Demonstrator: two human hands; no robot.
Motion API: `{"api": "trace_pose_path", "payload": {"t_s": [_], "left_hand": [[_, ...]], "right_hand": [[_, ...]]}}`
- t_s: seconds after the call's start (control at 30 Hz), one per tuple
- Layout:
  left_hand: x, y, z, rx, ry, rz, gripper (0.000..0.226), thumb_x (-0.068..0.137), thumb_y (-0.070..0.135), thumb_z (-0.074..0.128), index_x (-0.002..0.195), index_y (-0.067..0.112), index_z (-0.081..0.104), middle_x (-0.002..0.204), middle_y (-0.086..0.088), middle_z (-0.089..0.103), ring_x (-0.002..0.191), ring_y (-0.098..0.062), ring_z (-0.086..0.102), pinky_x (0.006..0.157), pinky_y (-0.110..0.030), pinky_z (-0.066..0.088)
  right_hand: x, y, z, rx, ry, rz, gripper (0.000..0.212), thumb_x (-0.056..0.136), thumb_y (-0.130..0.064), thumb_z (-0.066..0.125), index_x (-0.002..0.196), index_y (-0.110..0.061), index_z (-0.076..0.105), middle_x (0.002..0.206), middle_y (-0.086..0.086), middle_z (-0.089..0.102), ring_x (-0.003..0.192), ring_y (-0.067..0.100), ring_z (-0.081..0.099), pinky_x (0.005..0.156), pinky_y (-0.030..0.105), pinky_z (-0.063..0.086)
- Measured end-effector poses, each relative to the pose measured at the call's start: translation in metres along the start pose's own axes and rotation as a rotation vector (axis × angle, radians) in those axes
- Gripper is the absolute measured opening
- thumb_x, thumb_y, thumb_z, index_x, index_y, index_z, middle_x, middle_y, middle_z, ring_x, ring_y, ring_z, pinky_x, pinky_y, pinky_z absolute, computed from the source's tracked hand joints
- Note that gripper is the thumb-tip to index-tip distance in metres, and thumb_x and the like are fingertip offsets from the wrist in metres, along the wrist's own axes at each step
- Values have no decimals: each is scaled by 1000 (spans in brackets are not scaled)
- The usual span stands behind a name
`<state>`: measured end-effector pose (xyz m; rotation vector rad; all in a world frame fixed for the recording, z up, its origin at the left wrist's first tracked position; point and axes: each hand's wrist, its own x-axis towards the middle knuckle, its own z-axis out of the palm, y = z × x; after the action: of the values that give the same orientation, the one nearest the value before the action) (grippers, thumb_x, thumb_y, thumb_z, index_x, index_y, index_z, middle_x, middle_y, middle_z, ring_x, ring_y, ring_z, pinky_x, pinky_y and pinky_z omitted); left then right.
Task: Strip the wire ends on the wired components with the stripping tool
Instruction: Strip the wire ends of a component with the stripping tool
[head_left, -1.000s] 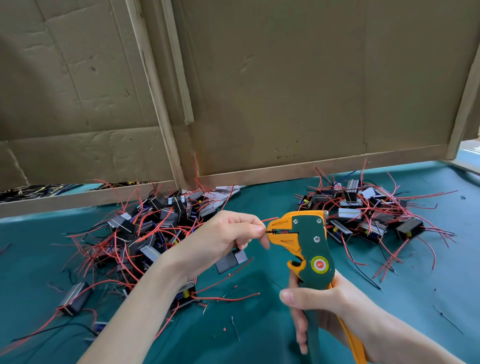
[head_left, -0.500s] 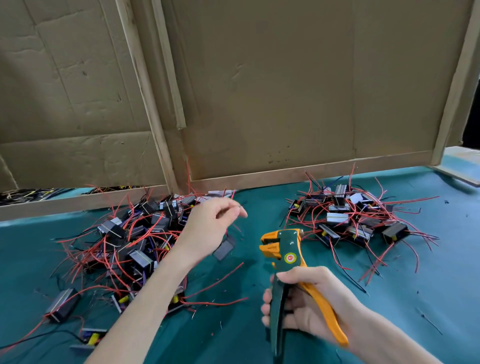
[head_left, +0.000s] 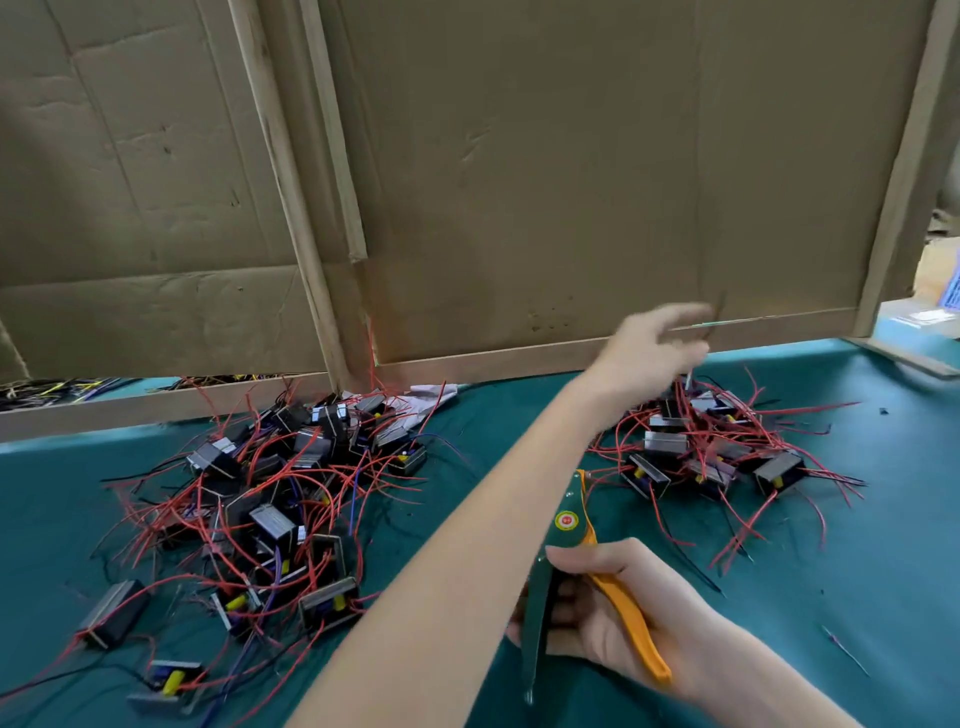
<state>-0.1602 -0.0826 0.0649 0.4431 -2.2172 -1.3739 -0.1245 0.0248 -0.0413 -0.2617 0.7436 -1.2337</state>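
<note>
My left hand (head_left: 655, 344) reaches across over the right pile of wired components (head_left: 719, 453), blurred by motion, fingers spread and nothing plainly in them. My left forearm crosses in front of the stripping tool (head_left: 567, 521) and hides its jaws. The tool is green with orange handles, and my right hand (head_left: 602, 618) grips it by the handles low at centre right. A larger pile of black components with red wires (head_left: 291, 493) lies on the left of the green table (head_left: 857, 571).
A cardboard wall on wooden frames (head_left: 519, 208) stands close behind both piles. Loose components (head_left: 114, 613) lie at the near left. Bits of wire (head_left: 844, 647) are scattered on the mat at the right. More wires (head_left: 62, 387) show under the wall at far left.
My left hand has swung from the left pile across to the right pile and its fingers have opened. My right hand has lowered the tool towards me, away from the wire.
</note>
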Motion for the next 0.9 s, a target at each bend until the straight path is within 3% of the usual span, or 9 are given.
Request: {"api": "trace_pose_path", "payload": {"t_s": [0.13,0.23,0.4,0.47,0.57,0.67,0.73,0.8,0.9], "left_hand": [[-26,-13,-6,313,-211,-19,44,94,9,56,137,11,50,139,-7,53,118,-22,56,107,-33,39],[-57,-15,-38,458,-216,-35,37,95,14,56,132,13,55,133,-4,58,116,-18,58,104,-32,41],[-115,-29,-124,662,126,-145,25,95,15,53,117,18,66,120,2,66,106,-12,58,87,-16,38],[-131,-44,-150,795,291,-248,24,95,14,52,112,19,68,118,2,66,99,-15,59,80,-18,36],[-138,-71,-167,895,386,-387,21,95,16,52,109,19,68,113,-3,67,78,-19,56,74,-26,41],[-132,-99,-160,1008,330,-411,27,95,24,53,120,19,63,118,-5,67,101,-25,61,91,-34,46],[-126,-116,-149,1126,220,-448,37,97,31,49,133,22,53,124,-10,63,118,-29,53,101,-41,36],[-120,-127,-138,1206,134,-507,40,98,34,46,136,21,47,126,-12,58,123,-30,44,101,-44,30],[-116,-132,-133,1237,183,-516,39,96,35,49,131,18,44,125,-3,56,122,-28,41,95,-46,28]], "right_hand": [[-1,0,1,38,4,-23,35,68,-2,60,101,9,59,95,37,65,79,48,69,64,53,58],[-1,0,1,77,1,-43,39,65,-4,64,102,8,59,105,40,62,86,51,67,66,54,58],[0,0,1,19,3,-72,47,63,-6,68,107,4,59,105,39,63,86,49,68,69,53,58],[1,1,1,-21,10,-78,46,66,-8,66,109,3,57,100,37,64,81,47,68,68,51,58],[0,3,3,-64,8,-83,47,66,-8,66,110,4,57,97,37,64,78,46,68,66,50,58],[-2,3,4,-70,-7,-95,46,67,-7,65,111,4,58,97,38,63,78,46,67,66,50,58],[-3,2,4,-71,-10,-101,43,68,-7,64,110,4,58,97,38,63,78,46,67,66,50,58],[-2,2,3,-71,-4,-101,41,69,-6,64,108,5,59,96,38,63,78,46,67,66,50,58],[1,1,1,-82,14,-101,41,67,-7,65,105,5,60,94,37,63,77,46,67,66,50,58]]}}
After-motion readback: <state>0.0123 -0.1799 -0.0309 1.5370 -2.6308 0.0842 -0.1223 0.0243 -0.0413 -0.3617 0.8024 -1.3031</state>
